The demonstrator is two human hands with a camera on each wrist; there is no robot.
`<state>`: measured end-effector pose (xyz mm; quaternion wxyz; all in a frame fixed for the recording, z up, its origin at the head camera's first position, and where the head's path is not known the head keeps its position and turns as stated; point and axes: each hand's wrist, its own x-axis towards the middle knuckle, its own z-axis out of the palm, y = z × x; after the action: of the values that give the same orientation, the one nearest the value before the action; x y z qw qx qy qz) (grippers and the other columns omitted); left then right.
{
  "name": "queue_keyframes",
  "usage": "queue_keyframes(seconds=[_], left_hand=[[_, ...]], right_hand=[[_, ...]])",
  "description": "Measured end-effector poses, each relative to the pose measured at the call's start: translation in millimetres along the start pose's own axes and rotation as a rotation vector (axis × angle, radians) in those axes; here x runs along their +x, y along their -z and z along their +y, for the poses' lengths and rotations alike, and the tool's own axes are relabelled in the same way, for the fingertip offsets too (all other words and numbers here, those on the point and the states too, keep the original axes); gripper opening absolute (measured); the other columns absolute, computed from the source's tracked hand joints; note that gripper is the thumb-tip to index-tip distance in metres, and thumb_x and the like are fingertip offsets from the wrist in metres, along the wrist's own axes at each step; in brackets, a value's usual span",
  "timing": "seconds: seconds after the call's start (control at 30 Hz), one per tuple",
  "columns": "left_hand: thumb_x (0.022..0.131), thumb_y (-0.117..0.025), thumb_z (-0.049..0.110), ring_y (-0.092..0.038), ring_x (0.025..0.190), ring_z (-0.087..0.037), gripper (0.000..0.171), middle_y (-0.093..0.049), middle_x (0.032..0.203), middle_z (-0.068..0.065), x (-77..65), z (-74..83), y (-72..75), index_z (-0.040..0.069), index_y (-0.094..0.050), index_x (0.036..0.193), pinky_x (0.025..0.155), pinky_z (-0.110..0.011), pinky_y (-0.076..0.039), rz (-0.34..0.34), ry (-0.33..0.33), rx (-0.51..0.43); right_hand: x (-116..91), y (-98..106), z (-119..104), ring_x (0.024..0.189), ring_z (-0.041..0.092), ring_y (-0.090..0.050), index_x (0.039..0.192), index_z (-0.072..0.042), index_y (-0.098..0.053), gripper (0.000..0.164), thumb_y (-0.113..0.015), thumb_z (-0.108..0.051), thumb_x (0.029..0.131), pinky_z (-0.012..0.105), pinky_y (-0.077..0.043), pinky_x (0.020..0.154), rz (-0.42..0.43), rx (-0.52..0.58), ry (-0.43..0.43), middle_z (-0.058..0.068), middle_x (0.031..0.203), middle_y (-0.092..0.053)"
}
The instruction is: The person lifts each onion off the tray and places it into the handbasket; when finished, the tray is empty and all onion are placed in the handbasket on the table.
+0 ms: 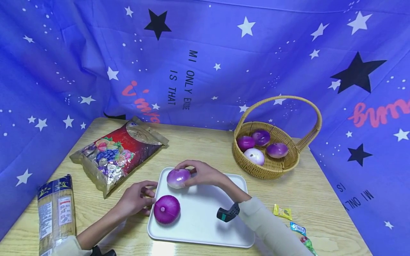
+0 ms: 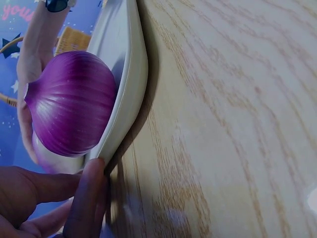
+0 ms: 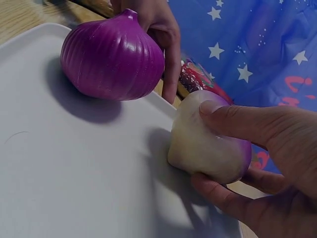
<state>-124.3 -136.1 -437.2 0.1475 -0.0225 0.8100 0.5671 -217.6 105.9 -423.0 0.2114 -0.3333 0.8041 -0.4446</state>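
Note:
My right hand (image 1: 200, 172) holds a pale purple-and-white onion (image 1: 178, 178) over the upper left corner of the white tray (image 1: 211, 213). In the right wrist view the thumb lies on one side of this onion (image 3: 208, 144) and fingers reach around the other. A deep purple onion (image 1: 167, 209) rests on the tray near its left rim, stem end showing. My left hand (image 1: 136, 199) is at the tray's left side, with loosely bent fingers. In the left wrist view its fingertips (image 2: 93, 171) are right at the tray's rim, just beside the purple onion (image 2: 74, 104).
A wicker basket (image 1: 266, 170) with several onions stands at the back right. A red and gold fruit-print bag (image 1: 120, 153) and a noodle-like package (image 1: 56, 213) lie at left. Small wrappers, including a yellow one (image 1: 282, 212), lie right of the tray. A blue starred cloth surrounds the table.

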Motion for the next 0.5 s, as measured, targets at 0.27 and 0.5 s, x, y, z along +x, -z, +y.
queue_keyframes(seconds=[0.27, 0.5], left_hand=[[0.071, -0.064, -0.007, -0.057, 0.058, -0.021, 0.051, -0.057, 0.082, -0.012, 0.2, -2.2, -2.0, 0.006, -0.052, 0.118, 0.048, -0.033, -0.057, -0.007, -0.004, -0.003], [0.07, -0.064, -0.007, -0.057, 0.058, -0.022, 0.053, -0.057, 0.083, -0.013, -0.6, -2.4, -0.2, 0.004, -0.05, 0.12, 0.047, -0.034, -0.057, -0.018, -0.024, -0.001]], right_hand=[[-11.2, 12.6, -7.5, 0.108, 0.018, -0.049, 0.115, -0.024, -0.053, 0.051, -0.074, -0.024, 0.069, 0.03, -0.044, 0.093, 0.018, -0.031, -0.042, -0.01, 0.117, -0.05], [-37.0, 41.6, -33.8, 0.111, 0.02, -0.046, 0.119, -0.013, -0.051, 0.05, -0.071, -0.012, 0.073, 0.037, -0.043, 0.093, 0.058, 0.028, -0.036, 0.002, 0.123, -0.047]])
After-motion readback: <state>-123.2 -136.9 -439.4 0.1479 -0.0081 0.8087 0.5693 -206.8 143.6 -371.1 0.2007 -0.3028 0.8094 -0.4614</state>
